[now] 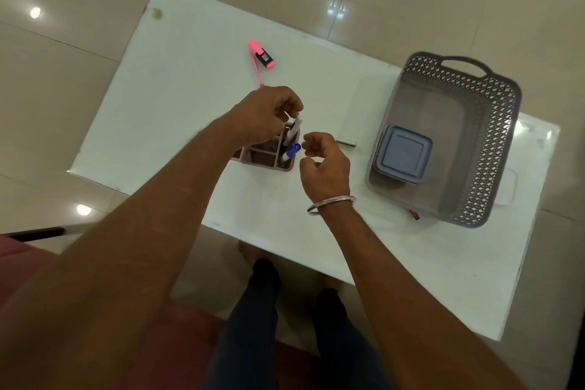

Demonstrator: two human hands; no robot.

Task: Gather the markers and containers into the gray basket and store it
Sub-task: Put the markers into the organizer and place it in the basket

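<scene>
White counter (pixel 190 98), left hand (pixel 269 117) pinching a light, slick marker (pixel 293 131) at its top over the organizer (pixel 269 157), right hand (pixel 324 161) loosely curled and empty, basket (pixel 493 136) far right.

Perforated plastic gray basket (pixel 493 123), glossy table (pixel 196 51)

We reach both bare forearms forward and down from the lower edge of the view. Our left hand (pixel 266 114) is curled, its fingertips (pixel 292 109) pinched together in a closed grip. Our right hand (pixel 326 161) hangs just beside it, fingers loosely bent and apart, holding nothing, with a metal bangle (pixel 330 204) round the wrist.
</scene>
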